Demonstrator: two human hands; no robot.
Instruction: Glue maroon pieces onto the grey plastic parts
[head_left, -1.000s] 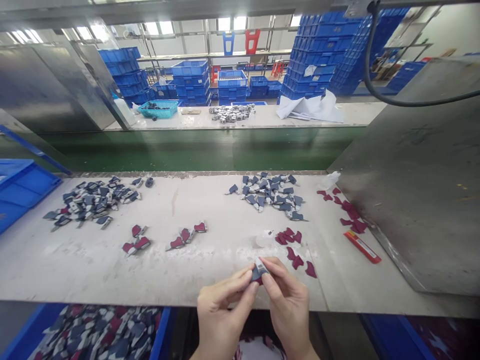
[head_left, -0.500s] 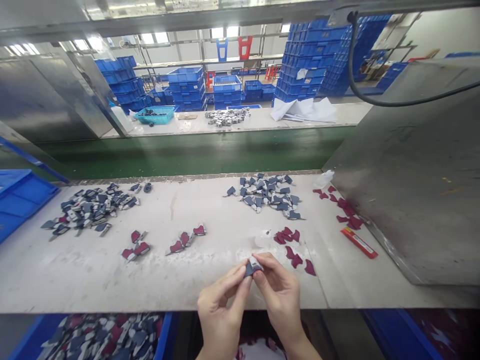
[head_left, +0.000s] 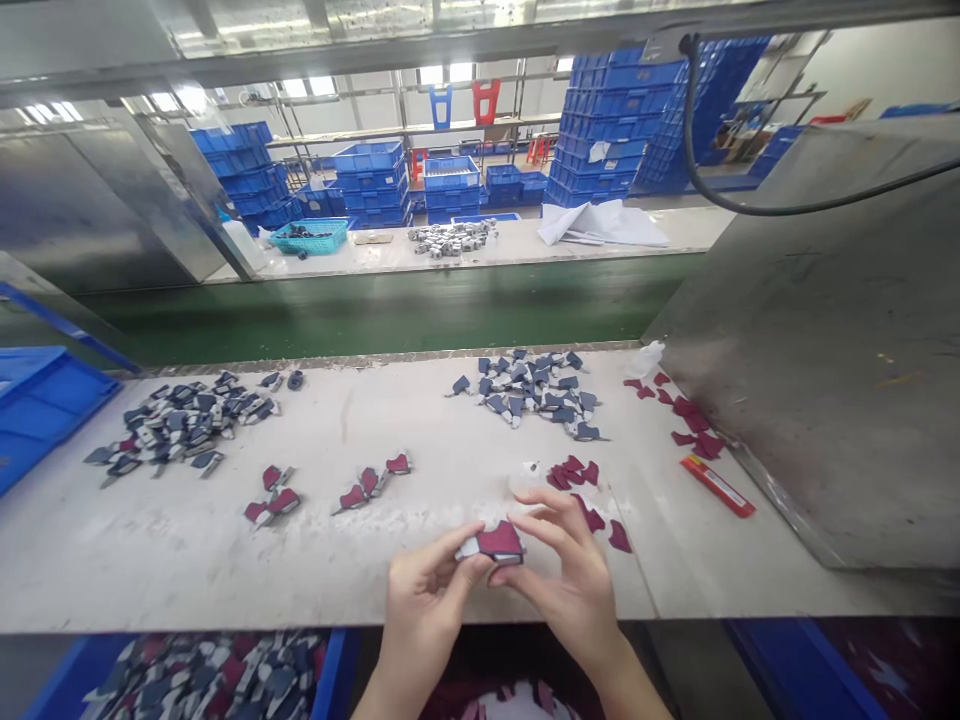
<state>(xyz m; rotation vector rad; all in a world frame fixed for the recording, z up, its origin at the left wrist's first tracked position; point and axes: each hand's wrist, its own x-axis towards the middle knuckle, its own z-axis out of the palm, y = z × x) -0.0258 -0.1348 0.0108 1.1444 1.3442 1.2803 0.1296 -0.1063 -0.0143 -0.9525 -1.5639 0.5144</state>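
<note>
A small plastic part [head_left: 501,541], light grey with a dark blue body and a maroon face turned up, is held just above the near side of the worktable. My left hand [head_left: 429,595] pinches its pale left end between thumb and fingers. On the other end, the thumb of my right hand [head_left: 566,570] presses from below, with the index fingertip at the upper edge. Loose maroon pieces [head_left: 619,537] lie to the right of my right hand, partly covered by it. Left of my hands are similar parts with maroon faces [head_left: 352,496].
Dark blue and grey parts are heaped at the far middle [head_left: 536,390] and left [head_left: 180,420]. A red packet [head_left: 718,486] lies near the metal panel [head_left: 840,400] at right. Below the table edge sits a blue bin [head_left: 341,660] of parts.
The part has been turned over, so its maroon face now shows instead of the grey and blue side. My right fingers have spread and lifted; both hands shifted slightly.
</note>
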